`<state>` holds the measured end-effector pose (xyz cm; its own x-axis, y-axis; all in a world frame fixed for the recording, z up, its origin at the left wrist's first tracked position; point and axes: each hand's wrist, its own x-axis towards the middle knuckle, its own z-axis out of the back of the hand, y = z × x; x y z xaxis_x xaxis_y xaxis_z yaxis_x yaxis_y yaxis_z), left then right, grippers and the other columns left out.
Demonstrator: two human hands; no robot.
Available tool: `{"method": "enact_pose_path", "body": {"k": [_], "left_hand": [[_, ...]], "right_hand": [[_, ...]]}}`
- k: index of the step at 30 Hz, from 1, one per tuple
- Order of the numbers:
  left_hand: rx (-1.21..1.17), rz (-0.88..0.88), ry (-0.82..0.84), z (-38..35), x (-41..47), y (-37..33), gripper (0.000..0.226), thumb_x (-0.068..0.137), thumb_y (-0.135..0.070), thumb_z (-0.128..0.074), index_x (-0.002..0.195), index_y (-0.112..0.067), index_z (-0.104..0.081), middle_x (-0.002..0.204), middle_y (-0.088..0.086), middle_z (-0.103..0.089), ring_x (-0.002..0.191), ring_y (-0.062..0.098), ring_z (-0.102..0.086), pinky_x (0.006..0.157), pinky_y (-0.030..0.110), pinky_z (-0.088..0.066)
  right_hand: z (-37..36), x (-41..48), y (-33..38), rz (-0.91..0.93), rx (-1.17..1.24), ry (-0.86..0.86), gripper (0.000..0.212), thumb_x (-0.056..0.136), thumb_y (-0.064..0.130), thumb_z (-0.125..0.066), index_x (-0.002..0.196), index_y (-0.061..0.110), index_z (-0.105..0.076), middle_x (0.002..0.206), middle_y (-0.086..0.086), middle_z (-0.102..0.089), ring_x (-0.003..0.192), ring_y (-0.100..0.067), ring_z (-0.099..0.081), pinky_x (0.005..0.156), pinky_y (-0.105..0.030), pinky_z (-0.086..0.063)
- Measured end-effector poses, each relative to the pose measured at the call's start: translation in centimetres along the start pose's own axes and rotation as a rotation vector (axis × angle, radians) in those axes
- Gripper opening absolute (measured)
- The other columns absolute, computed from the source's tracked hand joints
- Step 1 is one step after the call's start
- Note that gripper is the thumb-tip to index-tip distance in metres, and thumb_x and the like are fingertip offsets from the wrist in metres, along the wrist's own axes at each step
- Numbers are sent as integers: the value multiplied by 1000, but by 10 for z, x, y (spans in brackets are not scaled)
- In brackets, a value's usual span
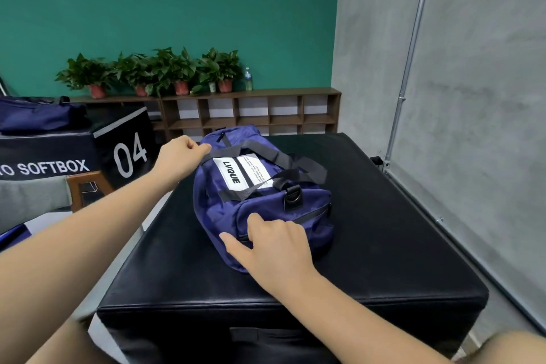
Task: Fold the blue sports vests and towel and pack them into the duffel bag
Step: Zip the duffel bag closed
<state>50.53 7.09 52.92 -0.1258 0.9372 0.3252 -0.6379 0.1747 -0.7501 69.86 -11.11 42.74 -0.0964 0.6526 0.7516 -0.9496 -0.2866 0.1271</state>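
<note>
Steadiness first: right hand presses flat on the duffel bag while left hand pinches its strap toward the far edge of the bench

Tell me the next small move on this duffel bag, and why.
Probably pull the top zip open with the left hand, which pinches the duffel bag at its far end beside the zip, while the right hand holds down the near end. The bag looks closed, so nothing can go in yet.
</note>
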Motion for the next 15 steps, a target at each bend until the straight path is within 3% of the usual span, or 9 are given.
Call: {"method": "enact_pose_path", "body": {"k": [4,8,12,15], "left_hand": [[121,6,-14,-8,29,1,35,94,-39,-68,79,-10,-59,79,16,-65,77,29,-57,72,42,-51],[271,41,46,-17,54,10,53,97,-45,-67,63,-9,-49,60,8,-51,61,28,-52,54,35,-34],[338,101,118,-29,71,20,51,102,-44,-65,76,0,-64,77,15,-65,75,35,-63,63,36,-43],[260,175,104,-37,79,27,38,103,-33,-63,98,5,-70,96,22,-69,79,37,-63,67,37,-46]], "right_hand": [[-10,-2,-1,-12,-69,13,54,88,71,-58,72,25,-35,47,6,-52,39,-23,-51,49,-29,-25],[-15,-6,-2,11,-95,34,49,88,64,-60,74,25,-34,46,5,-51,39,-23,-50,48,-29,-26],[-20,-6,-4,9,-143,65,42,86,58,-70,71,24,-50,47,5,-54,38,-23,-51,46,-30,-32],[-23,-2,-4,-2,-165,92,52,83,73,-66,70,25,-52,48,7,-54,38,-22,-51,47,-30,-31]]}}
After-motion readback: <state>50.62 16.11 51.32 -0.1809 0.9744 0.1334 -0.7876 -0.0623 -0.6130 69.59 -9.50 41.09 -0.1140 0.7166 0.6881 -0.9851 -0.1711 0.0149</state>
